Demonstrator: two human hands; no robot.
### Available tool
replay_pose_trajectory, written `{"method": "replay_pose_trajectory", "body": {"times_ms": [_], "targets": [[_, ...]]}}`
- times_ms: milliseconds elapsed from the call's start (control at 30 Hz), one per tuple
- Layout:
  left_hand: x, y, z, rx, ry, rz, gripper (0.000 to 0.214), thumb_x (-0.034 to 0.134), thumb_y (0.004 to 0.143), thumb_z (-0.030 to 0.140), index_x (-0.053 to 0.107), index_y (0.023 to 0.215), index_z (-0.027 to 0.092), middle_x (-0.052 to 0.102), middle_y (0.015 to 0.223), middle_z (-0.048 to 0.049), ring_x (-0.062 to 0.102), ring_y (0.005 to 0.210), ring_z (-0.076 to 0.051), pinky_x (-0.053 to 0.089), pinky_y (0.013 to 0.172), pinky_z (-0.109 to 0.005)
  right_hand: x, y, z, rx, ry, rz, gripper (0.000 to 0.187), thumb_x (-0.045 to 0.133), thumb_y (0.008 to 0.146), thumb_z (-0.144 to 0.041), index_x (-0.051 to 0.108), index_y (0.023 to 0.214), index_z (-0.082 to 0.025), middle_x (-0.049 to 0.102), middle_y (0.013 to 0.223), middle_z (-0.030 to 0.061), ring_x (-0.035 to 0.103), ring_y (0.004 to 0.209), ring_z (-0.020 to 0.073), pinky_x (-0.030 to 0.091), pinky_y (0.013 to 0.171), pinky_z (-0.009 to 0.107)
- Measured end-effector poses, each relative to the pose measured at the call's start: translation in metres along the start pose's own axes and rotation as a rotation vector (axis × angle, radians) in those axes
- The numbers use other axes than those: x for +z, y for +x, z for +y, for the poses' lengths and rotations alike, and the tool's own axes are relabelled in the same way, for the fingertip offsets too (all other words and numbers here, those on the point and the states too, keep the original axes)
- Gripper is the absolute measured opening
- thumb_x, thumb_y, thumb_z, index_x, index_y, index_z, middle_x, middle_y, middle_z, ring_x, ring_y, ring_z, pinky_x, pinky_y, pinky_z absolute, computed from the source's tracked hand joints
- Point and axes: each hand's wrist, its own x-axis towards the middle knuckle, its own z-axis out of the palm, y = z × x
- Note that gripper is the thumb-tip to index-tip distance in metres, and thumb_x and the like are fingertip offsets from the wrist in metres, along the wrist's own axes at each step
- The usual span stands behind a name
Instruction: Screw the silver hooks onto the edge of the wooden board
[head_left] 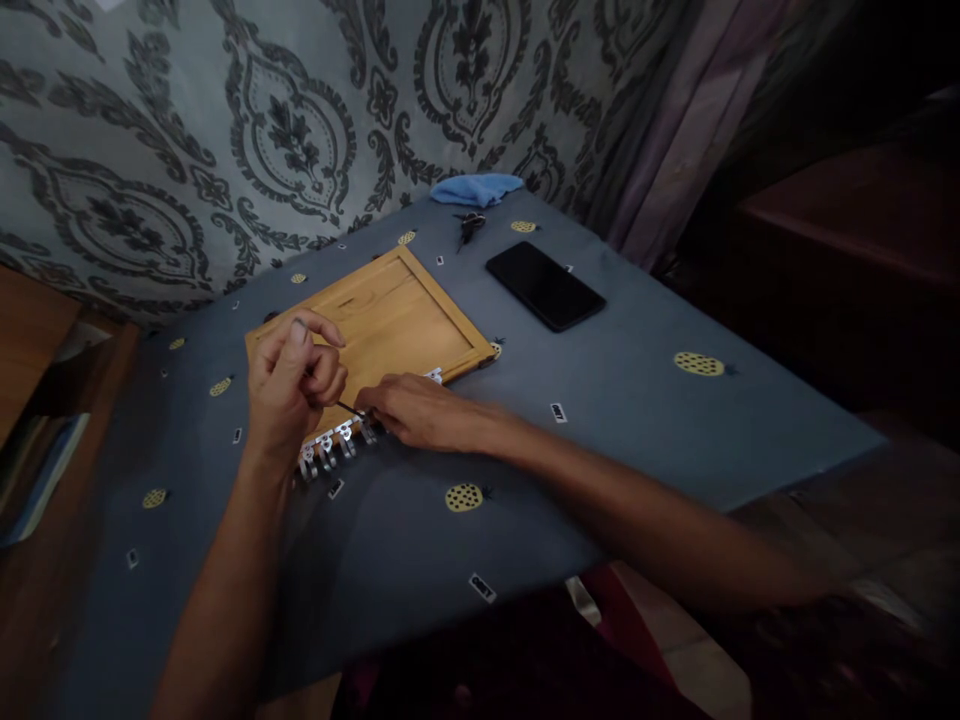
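A wooden board [375,310] with a raised frame lies flat on the table. Along its near edge runs a row of silver metal hooks [345,438]. Over the board's near left part, my left hand [292,370] is closed, with a thin dark rod [349,409] coming out of its fist and slanting down to the hooks. My right hand [412,410] rests at the same edge, its fingers bent together by the rod's tip; what they pinch is hidden. Another silver piece [434,376] shows just beyond my right hand.
A blue cloth [477,190] and a small dark tool [469,226], perhaps scissors, lie at the table's far corner. A black phone [545,285] is right of the board. Wooden shelving [105,400] stands left; a patterned curtain [300,130] hangs behind the blue table cover [600,400].
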Motion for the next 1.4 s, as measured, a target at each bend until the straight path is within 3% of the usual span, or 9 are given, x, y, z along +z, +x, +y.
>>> {"method": "replay_pose_trajectory", "body": {"times_ms": [167,367,500,767,1000,1400], "targets": [[-0.005,0.003,-0.001,-0.088,-0.02,-0.027,0.048,0.08,0.084,0.059,0.06,0.07,0.018,0.021,0.042,0.0118,0.014,0.032,-0.003,0.018,0.033,-0.018,0.003,0.001,0.003,-0.009,0.006,0.016,0.023,0.046,0.102,-0.009,0.065,0.112,-0.016,0.069,0.097,0.012,0.058,0.085,0.0196,0.037,0.072,0.03],[-0.005,0.005,0.0,-0.055,0.018,-0.2,0.052,0.081,0.08,0.064,0.066,0.072,0.015,0.023,0.042,0.0112,0.014,0.032,-0.002,0.018,0.033,-0.018,0.006,0.001,0.006,-0.027,0.028,0.029,0.025,0.046,0.101,-0.011,0.063,0.12,-0.016,0.068,0.1,0.0121,0.057,0.085,0.0194,0.037,0.072,0.03],[-0.001,0.003,0.001,-0.074,0.027,-0.228,0.052,0.083,0.078,0.063,0.067,0.07,0.014,0.022,0.042,0.0107,0.018,0.031,-0.003,0.019,0.033,-0.019,0.006,0.0,0.006,-0.039,0.043,0.03,0.026,0.047,0.101,-0.01,0.061,0.121,-0.015,0.068,0.099,0.0114,0.057,0.085,0.0194,0.038,0.074,0.031],[-0.007,-0.005,0.014,0.177,0.011,-0.033,0.042,0.083,0.082,0.055,0.069,0.068,0.018,0.022,0.042,0.0101,0.013,0.034,-0.004,0.013,0.036,-0.02,0.007,0.001,0.006,-0.025,0.032,0.036,0.031,0.044,0.103,-0.011,0.062,0.129,-0.014,0.07,0.106,0.0155,0.061,0.093,0.0217,0.041,0.077,0.032],[-0.002,-0.016,0.01,0.185,-0.01,0.134,0.041,0.078,0.088,0.054,0.064,0.068,0.02,0.023,0.044,0.0099,0.013,0.036,-0.005,0.012,0.037,-0.022,0.006,0.001,0.004,-0.006,0.025,0.034,0.033,0.045,0.102,-0.009,0.062,0.131,-0.014,0.072,0.11,0.017,0.065,0.099,0.0243,0.044,0.08,0.032],[-0.001,-0.021,0.003,0.227,0.042,0.191,0.041,0.076,0.09,0.053,0.065,0.069,0.019,0.025,0.045,0.0098,0.015,0.036,-0.005,0.015,0.038,-0.023,0.009,0.002,0.007,-0.022,0.022,0.053,0.033,0.046,0.103,-0.011,0.064,0.131,-0.014,0.073,0.109,0.0164,0.064,0.096,0.0233,0.044,0.079,0.032]]}}
